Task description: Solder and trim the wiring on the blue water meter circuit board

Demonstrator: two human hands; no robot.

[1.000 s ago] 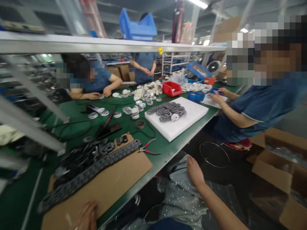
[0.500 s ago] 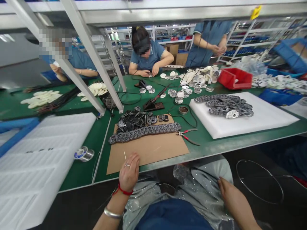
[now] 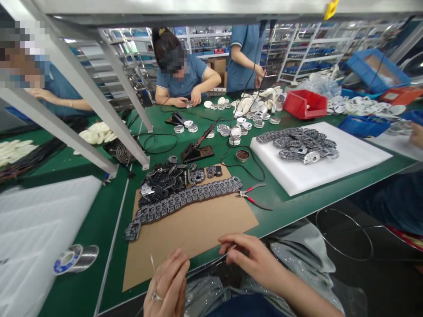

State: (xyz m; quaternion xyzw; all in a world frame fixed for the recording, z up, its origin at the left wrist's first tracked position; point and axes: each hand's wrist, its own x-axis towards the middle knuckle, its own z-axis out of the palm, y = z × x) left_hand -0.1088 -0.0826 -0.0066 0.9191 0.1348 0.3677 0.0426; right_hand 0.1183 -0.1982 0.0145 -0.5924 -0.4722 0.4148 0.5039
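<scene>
My left hand (image 3: pixel 168 281) is at the near edge of a brown cardboard sheet (image 3: pixel 188 229), fingers pinched together on a thin wire whose end sticks up beside them. My right hand (image 3: pixel 254 259) hovers just to its right over the table edge, fingers curled in a pinch on what looks like the same thin wire. On the cardboard lies a long row of small dark circuit boards (image 3: pixel 185 198), with a loose heap of the same boards (image 3: pixel 165 176) behind it. Red-handled pliers (image 3: pixel 253 198) rest to the right of the row.
A soldering iron on its stand (image 3: pixel 198 149), a solder spool (image 3: pixel 74 259), a white foam slab (image 3: pixel 346 158) carrying more boards, a red bin (image 3: pixel 306 105) and round white parts lie on the green table. Several co-workers sit around it. Slanted metal struts (image 3: pixel 89 105) cross the left.
The view has dropped and settled on the cardboard. My right hand has come up from my lap to the table edge, and both hands have closed in together.
</scene>
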